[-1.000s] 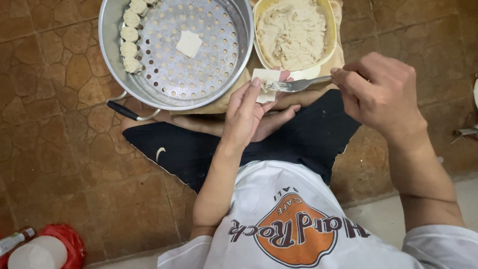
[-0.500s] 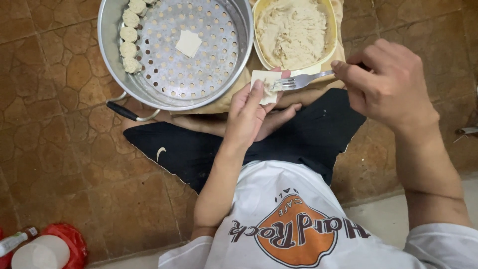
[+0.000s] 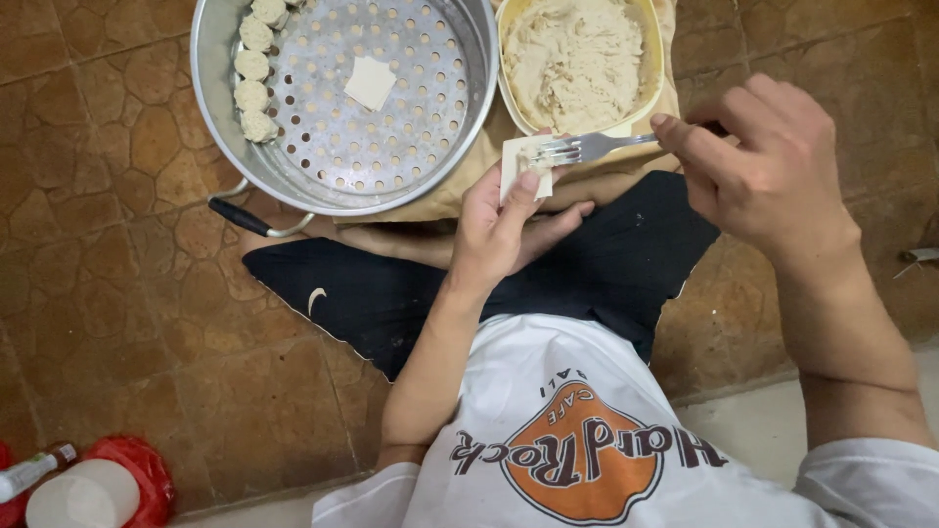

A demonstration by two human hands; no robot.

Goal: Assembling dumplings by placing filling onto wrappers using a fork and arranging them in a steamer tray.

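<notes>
My left hand (image 3: 504, 227) holds a pale square dumpling wrapper (image 3: 526, 168) flat on its fingers, just below the bowl. My right hand (image 3: 773, 166) grips a metal fork (image 3: 587, 148) whose tines rest on the wrapper with a bit of filling. A yellow bowl (image 3: 653, 68) of pale minced filling sits right behind them. To its left stands a perforated metal steamer pan (image 3: 217, 117) with several shaped dumplings (image 3: 252, 78) lined along its left rim and one loose wrapper (image 3: 371, 82) lying in the middle.
I sit cross-legged on a brown tiled floor (image 3: 127, 293), in black shorts and a white printed shirt. The steamer's black handle (image 3: 235, 216) sticks out toward me. A red bag with a white lidded container (image 3: 88, 494) and a small bottle (image 3: 34, 469) lie at bottom left.
The fork has come away from the bowl's edge and down onto the wrapper. My left hand has lifted the wrapper slightly toward the bowl.
</notes>
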